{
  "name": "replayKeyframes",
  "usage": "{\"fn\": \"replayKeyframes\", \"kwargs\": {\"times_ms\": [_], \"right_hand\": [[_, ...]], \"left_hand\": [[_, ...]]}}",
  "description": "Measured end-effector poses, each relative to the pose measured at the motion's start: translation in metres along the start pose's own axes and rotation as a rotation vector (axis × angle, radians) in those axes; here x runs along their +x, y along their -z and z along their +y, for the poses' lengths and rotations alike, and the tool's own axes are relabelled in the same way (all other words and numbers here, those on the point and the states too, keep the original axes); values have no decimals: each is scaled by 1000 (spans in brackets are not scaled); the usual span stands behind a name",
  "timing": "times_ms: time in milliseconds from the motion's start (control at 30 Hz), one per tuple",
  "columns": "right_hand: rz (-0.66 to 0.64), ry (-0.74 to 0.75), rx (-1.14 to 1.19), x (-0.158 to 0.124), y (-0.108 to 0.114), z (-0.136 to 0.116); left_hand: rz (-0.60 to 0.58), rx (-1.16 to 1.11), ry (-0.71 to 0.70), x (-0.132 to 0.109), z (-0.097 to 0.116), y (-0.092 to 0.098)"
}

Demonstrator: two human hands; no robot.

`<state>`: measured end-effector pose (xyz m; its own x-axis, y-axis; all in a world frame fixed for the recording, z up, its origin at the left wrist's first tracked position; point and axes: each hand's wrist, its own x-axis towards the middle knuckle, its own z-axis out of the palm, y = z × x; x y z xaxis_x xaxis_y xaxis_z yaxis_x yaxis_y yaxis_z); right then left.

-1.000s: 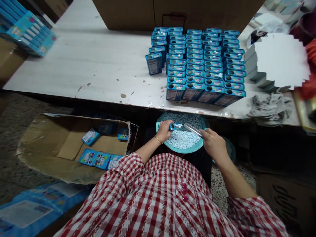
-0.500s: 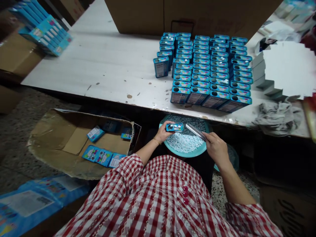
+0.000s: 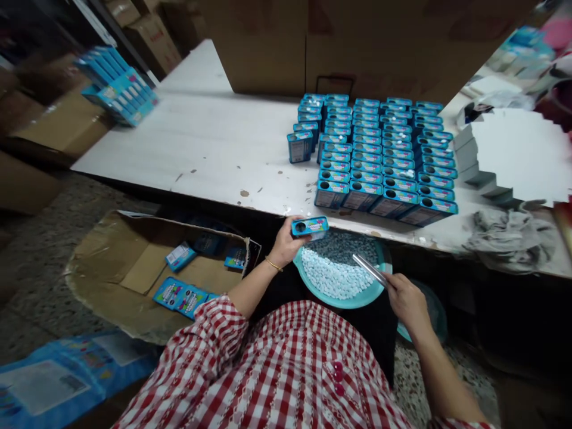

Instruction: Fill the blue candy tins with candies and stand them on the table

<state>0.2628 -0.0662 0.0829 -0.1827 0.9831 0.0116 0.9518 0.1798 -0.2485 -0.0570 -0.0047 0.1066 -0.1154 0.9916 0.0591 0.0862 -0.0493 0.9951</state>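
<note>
Head view: left hand [image 3: 282, 245] pinches blue box [image 3: 315, 226], round hole [image 3: 301, 227] upward, near front edge of tabletop [image 3: 241, 143]. Right hand [image 3: 409, 305] wraps slim, shiny metal tube [image 3: 370, 269], tip over small, rounded, pale pellets [image 3: 333, 280] in smooth turquoise bowl [image 3: 343, 304]. I'd hold box level, grip clear of hole, tube low over bowl. Stiff slab-shaped boxes [image 3: 365, 190] stand rowed toward tabletop's right edge; crumpled cloth [image 3: 503, 238] near front right corner.

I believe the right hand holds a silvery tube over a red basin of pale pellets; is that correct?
The basin is teal, not red, as the head view shows; the right hand does hold the silvery tube over the pale pellets.
</note>
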Motion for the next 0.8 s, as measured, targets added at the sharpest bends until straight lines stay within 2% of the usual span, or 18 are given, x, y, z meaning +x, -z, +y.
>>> {"fn": "replayKeyframes", "kwargs": {"times_ms": [100, 167, 267, 333, 400, 467, 533, 633, 700, 800], "right_hand": [[-14, -35, 62, -7, -13, 13], [-31, -58, 101, -12, -22, 18], [-65, -73, 162, -19, -31, 16], [-80, -74, 211, -21, -34, 11], [-84, -71, 253, -22, -37, 5], [-89, -56, 279, -21, -40, 0], [-101, -31, 283, -18, -43, -5], [-96, 14, 275, -11, -45, -11], [-66, 30, 252, -6, -47, -10], [-33, 23, 172, 4, -57, 1]], "left_hand": [[150, 69, -57, 47, 8, 25], [162, 105, -83, 90, 4, 34], [85, 156, -72, 159, -9, 35], [75, 191, -89, 199, -18, 32], [137, 222, -134, 227, -23, 32], [206, 229, -161, 242, -26, 38], [249, 192, -131, 241, -26, 51], [344, 97, -66, 210, -23, 83], [467, 70, -121, 172, -22, 115], [724, 141, -229, 94, -29, 177]]}}
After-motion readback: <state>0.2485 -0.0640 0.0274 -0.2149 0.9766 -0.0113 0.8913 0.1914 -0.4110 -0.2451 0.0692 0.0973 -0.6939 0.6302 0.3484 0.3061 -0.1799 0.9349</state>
